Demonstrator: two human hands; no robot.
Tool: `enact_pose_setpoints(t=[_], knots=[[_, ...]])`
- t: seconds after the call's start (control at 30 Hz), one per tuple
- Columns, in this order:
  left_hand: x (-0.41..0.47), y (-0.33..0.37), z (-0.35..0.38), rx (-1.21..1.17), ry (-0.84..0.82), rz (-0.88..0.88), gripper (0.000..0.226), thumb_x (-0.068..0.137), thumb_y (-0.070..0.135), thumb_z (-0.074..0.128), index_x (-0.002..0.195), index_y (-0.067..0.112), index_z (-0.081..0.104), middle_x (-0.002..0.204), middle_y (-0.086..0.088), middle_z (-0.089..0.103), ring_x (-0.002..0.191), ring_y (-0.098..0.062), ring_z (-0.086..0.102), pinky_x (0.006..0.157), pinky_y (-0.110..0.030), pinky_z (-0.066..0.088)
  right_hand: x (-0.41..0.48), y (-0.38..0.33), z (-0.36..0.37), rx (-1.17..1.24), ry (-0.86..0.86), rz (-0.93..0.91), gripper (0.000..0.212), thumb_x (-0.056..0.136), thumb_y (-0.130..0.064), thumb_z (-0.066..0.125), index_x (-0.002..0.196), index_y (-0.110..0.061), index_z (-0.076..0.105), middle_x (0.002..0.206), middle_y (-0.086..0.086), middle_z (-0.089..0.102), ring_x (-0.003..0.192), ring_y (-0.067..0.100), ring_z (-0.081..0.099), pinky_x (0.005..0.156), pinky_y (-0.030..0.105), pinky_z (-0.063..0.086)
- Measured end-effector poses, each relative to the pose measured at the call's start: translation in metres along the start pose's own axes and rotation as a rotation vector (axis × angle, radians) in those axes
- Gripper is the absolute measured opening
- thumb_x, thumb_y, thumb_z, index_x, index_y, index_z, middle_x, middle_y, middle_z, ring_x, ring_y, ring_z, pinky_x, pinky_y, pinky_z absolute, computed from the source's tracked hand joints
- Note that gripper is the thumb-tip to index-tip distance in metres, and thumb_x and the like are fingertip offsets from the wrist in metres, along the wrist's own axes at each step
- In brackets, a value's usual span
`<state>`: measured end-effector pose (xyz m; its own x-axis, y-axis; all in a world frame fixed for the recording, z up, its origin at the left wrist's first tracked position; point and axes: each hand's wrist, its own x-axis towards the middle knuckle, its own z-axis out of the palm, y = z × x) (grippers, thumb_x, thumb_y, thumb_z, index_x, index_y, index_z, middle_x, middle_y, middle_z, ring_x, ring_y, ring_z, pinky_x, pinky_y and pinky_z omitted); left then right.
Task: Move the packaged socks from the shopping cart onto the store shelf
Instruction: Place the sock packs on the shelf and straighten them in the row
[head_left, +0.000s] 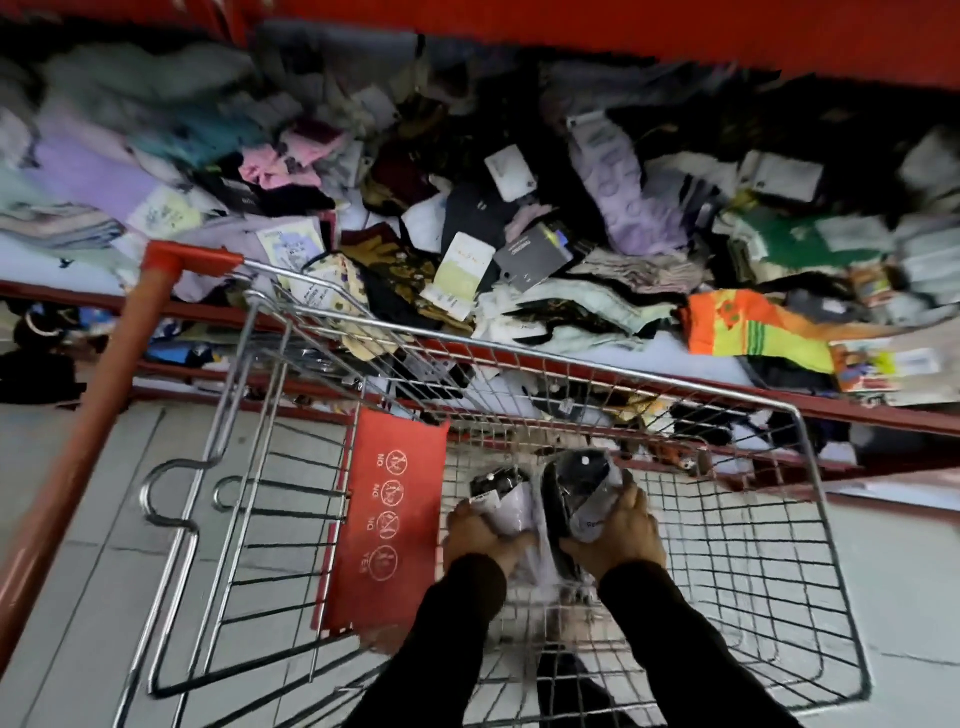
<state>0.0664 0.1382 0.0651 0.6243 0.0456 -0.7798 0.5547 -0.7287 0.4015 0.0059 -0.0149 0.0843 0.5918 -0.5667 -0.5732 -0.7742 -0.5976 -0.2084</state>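
Both of my hands are down inside the wire shopping cart (810, 467), gripping clear plastic packs of dark socks. My left hand (475, 535) holds one pack (496, 488) with a white label. My right hand (623, 530) is wrapped around a second, larger pack (579, 483) of black socks standing upright. More crinkled plastic packaging lies between and under my hands. Beyond the cart, the store shelf (675, 358) is heaped with loose and packaged socks in many colours.
The cart's red child-seat flap (384, 519) stands to the left of my hands, and its orange handle (93, 415) runs down the left side. An orange and yellow sock pack (748, 332) lies at the shelf's front edge. Lower red shelves and grey floor tiles show underneath.
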Motion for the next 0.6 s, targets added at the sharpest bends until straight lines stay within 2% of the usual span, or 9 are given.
enact_pose_setpoints(t=[0.07, 0.13, 0.2, 0.23, 0.33, 0.43, 0.5, 0.6], knots=[[-0.013, 0.011, 0.002, -0.042, -0.006, 0.019, 0.053, 0.066, 0.025, 0.090, 0.100, 0.021, 0.050, 0.102, 0.000, 0.063, 0.092, -0.015, 0.057, 0.076, -0.021, 0.045, -0.010, 0.006, -0.021, 0.011, 0.034, -0.027, 0.136, 0.058, -0.062, 0.082, 0.153, 0.002, 0.007, 0.155, 0.018, 0.026, 0.141, 0.033, 0.038, 0.115, 0.039, 0.038], [-0.026, 0.020, -0.001, -0.026, 0.017, 0.041, 0.066, 0.055, 0.044, 0.090, 0.101, 0.020, 0.051, 0.106, 0.001, 0.065, 0.094, -0.017, 0.061, 0.085, -0.021, 0.050, -0.020, 0.011, -0.039, 0.019, 0.072, -0.069, 0.135, 0.059, -0.060, 0.083, 0.154, 0.000, 0.008, 0.156, 0.018, 0.026, 0.140, 0.033, 0.039, 0.114, 0.037, 0.038], [-0.027, 0.020, -0.001, 0.008, 0.099, 0.108, 0.091, 0.038, 0.062, 0.083, 0.112, 0.020, 0.050, 0.115, -0.002, 0.064, 0.102, -0.024, 0.065, 0.095, -0.032, 0.055, -0.030, 0.013, -0.054, 0.043, 0.109, -0.102, 0.135, 0.060, -0.061, 0.083, 0.154, -0.001, 0.007, 0.158, 0.021, 0.024, 0.141, 0.033, 0.039, 0.115, 0.038, 0.037], [-0.035, 0.023, -0.005, 0.015, 0.121, 0.136, 0.096, 0.038, 0.060, 0.086, 0.117, 0.019, 0.049, 0.120, -0.004, 0.062, 0.106, -0.027, 0.064, 0.097, -0.035, 0.055, -0.034, 0.014, -0.060, 0.051, 0.128, -0.120, 0.135, 0.060, -0.062, 0.082, 0.154, -0.001, 0.008, 0.158, 0.022, 0.024, 0.142, 0.034, 0.037, 0.117, 0.039, 0.036], [-0.063, 0.037, -0.021, -0.011, 0.169, 0.255, 0.099, 0.049, 0.048, 0.092, 0.129, 0.018, 0.042, 0.125, -0.004, 0.058, 0.106, -0.025, 0.061, 0.096, -0.028, 0.051, -0.048, 0.014, -0.081, 0.134, 0.212, -0.194, 0.131, 0.058, -0.058, 0.085, 0.152, 0.000, 0.015, 0.152, 0.021, 0.032, 0.142, 0.034, 0.036, 0.118, 0.043, 0.035], [-0.090, 0.057, -0.039, -0.024, 0.285, 0.427, 0.112, 0.047, 0.054, 0.087, 0.140, 0.020, 0.033, 0.138, -0.010, 0.054, 0.123, -0.030, 0.056, 0.105, -0.042, 0.050, -0.059, 0.010, -0.107, 0.241, 0.321, -0.262, 0.127, 0.055, -0.060, 0.082, 0.149, -0.002, 0.020, 0.148, 0.021, 0.038, 0.138, 0.035, 0.041, 0.116, 0.048, 0.038], [-0.109, 0.074, -0.053, -0.069, 0.330, 0.506, 0.110, 0.057, 0.042, 0.091, 0.146, 0.015, 0.031, 0.146, -0.011, 0.043, 0.133, -0.032, 0.047, 0.112, -0.043, 0.043, -0.063, 0.004, -0.126, 0.287, 0.390, -0.290, 0.125, 0.057, -0.056, 0.085, 0.149, 0.002, 0.022, 0.149, 0.023, 0.036, 0.140, 0.036, 0.039, 0.118, 0.044, 0.036], [-0.136, 0.103, -0.075, -0.128, 0.434, 0.637, 0.106, 0.062, 0.035, 0.091, 0.146, 0.014, 0.031, 0.148, -0.012, 0.040, 0.134, -0.032, 0.046, 0.111, -0.042, 0.044, -0.072, -0.006, -0.159, 0.399, 0.531, -0.357, 0.117, 0.056, -0.044, 0.090, 0.142, 0.005, 0.028, 0.138, 0.021, 0.043, 0.133, 0.037, 0.043, 0.112, 0.039, 0.040]])
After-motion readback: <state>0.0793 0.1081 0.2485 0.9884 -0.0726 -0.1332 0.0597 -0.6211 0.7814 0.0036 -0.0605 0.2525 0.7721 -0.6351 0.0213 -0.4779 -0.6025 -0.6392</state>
